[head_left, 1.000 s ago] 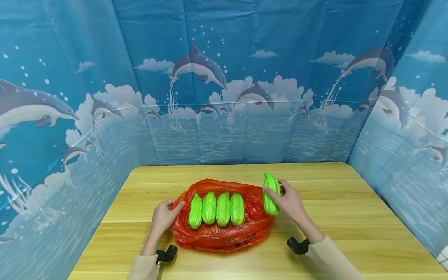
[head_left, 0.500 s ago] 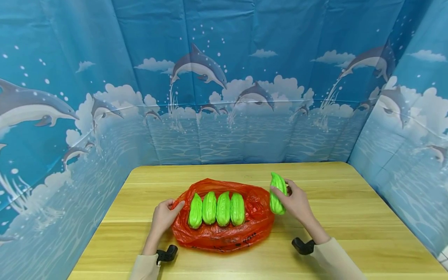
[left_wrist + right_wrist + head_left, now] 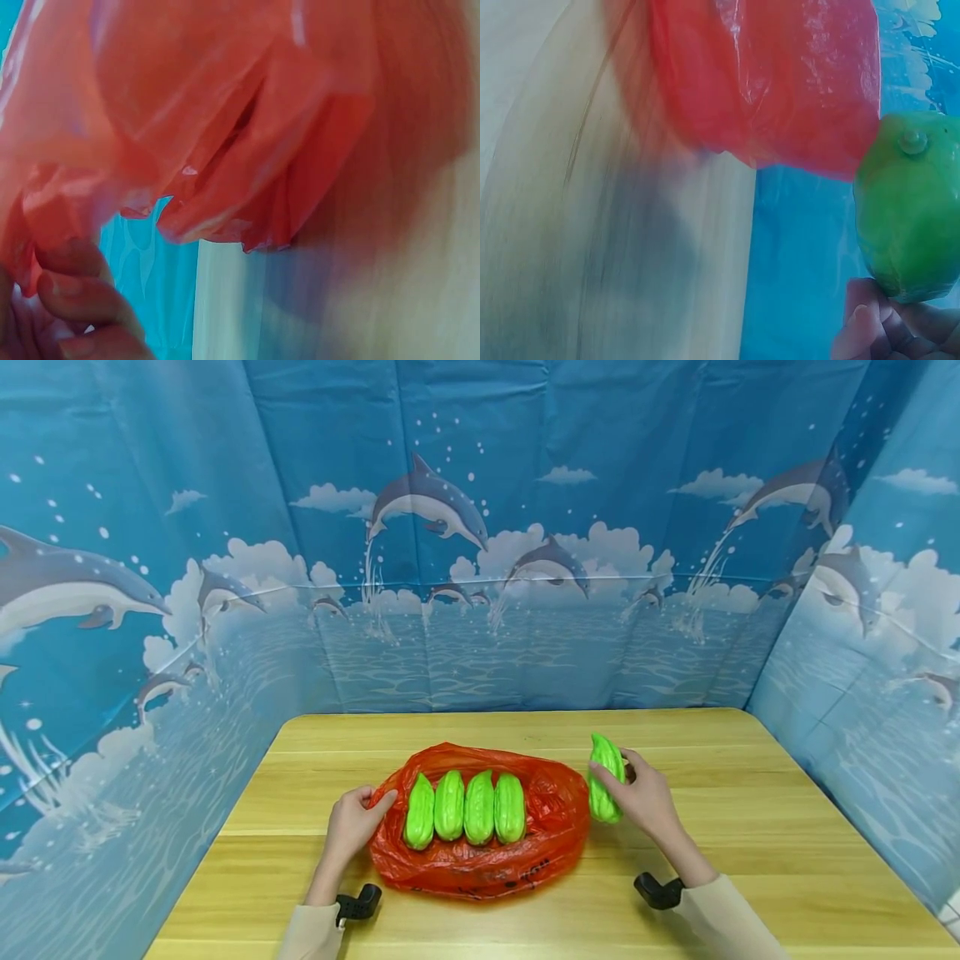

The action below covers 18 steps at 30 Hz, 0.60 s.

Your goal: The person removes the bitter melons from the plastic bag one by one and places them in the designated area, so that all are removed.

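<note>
A red plastic bag (image 3: 558, 852) lies spread open on the table, with several bright green bitter melons (image 3: 449, 806) side by side in a row inside it. My left hand (image 3: 351, 827) pinches the left edge of the bag; the left wrist view shows its curled fingers (image 3: 86, 300) against the crumpled plastic. My right hand (image 3: 651, 802) grips another bitter melon (image 3: 606, 781) just beyond the bag's right edge, its pointed tip upward. In the right wrist view the blunt stem end of that bitter melon (image 3: 911, 217) faces the camera, above my fingers.
A light wooden table (image 3: 757, 827) carries the bag. Behind it and along both sides hangs a blue curtain (image 3: 525, 652) printed with dolphins. A black wrist mount (image 3: 358, 906) shows at the left wrist, and another black mount (image 3: 658, 891) at the right.
My right hand has moved to the right with the bitter melon, from over the bag's right edge to just beside it. The left hand and the row of bitter melons have stayed put.
</note>
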### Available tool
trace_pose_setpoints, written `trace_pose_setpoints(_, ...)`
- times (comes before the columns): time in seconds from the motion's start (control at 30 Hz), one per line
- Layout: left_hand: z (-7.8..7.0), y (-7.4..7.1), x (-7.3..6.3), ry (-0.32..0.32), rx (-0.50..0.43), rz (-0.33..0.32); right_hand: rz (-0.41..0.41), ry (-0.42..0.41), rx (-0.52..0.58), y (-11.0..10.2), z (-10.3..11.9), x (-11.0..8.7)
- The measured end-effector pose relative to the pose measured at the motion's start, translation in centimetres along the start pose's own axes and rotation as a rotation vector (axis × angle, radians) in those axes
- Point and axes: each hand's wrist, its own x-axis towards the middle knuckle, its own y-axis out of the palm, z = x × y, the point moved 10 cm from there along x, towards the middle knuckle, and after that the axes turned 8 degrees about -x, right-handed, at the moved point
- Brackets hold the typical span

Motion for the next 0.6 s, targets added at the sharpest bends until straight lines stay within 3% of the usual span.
trace_pose_setpoints(0.6, -0.2, -0.2, -0.1, -0.003, -0.003, -0.003, 0.048, 0.041, -0.05, 0.3, -2.3, -0.1)
